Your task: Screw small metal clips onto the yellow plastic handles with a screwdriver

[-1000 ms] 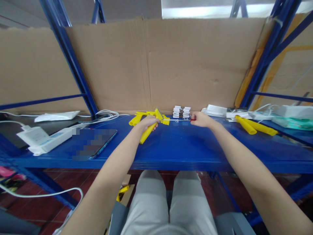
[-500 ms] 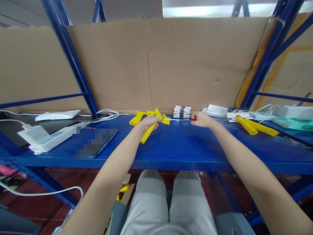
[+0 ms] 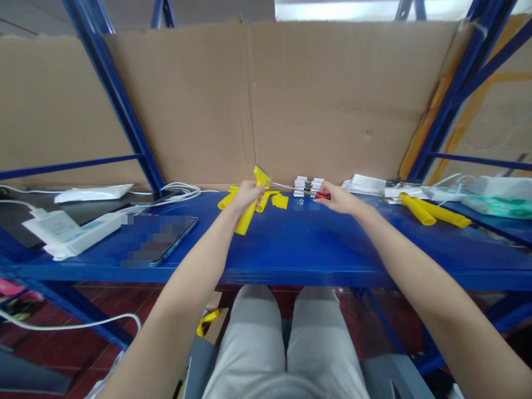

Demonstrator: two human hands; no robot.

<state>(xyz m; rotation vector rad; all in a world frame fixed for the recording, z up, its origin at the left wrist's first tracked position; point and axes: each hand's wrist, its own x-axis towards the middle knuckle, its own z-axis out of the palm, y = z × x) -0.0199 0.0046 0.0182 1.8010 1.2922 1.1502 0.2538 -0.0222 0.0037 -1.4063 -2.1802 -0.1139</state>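
Observation:
My left hand is closed around the handle of a yellow scraper, whose wide head tilts up above the fingers. My right hand grips the red handle of a screwdriver. Its thin shaft points left to the scraper's head; whether the tip sits in a screw is too small to tell. Yellow handles lie behind and beside my left hand. Between the hands are a small pile of flat yellow pieces and several tiny shiny bits, perhaps screws. A stack of small white packs stands behind the screwdriver.
Two yellow handles lie at the right of the blue table, near white packets. A tablet-like device, a white power strip and cables occupy the left. A cardboard panel closes off the back.
The scraper's head has risen and swung slightly left with my left hand. The screwdriver has shifted up and left, its shaft now slanting. The flat yellow pieces show more fully.

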